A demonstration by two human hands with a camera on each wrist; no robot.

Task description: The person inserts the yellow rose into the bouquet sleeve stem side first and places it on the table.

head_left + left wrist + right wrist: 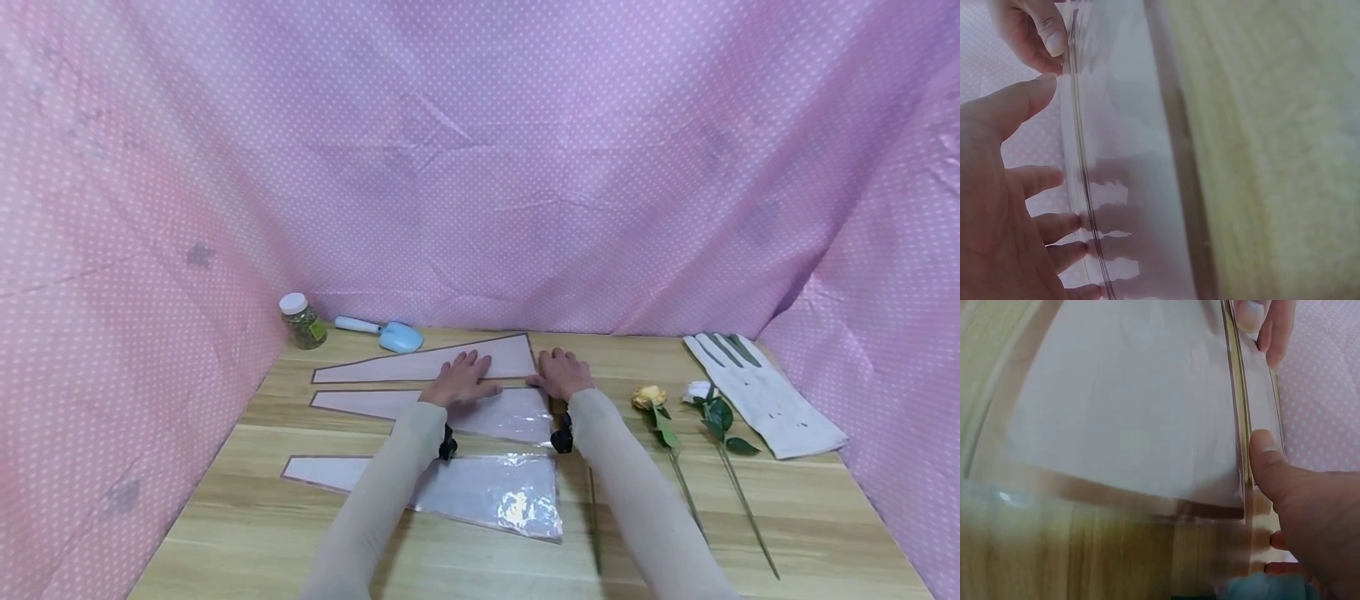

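Observation:
Three tapered, glossy flower wrapping sleeves with brown borders lie one behind another: a far sleeve [517, 350], a middle sleeve [521, 421] and a near sleeve [480, 487]. My left hand [461, 382] rests with spread fingers on the far sleeve, its thumb reaching over the middle one. At the far sleeve's wide right end, my right hand [562, 373] lies with its thumb [1266, 450] touching the edge and its fingers on the table. Under the right wrist is a flower with a blue head [1266, 586]; its stem [595, 525] runs toward the front.
A white-lidded jar [306, 325] and a light blue trowel [399, 336] stand and lie at the back left. To the right are a yellow rose [649, 397], a white rose [699, 390] and white gloves [780, 404]. Pink dotted cloth [480, 208] encloses the table.

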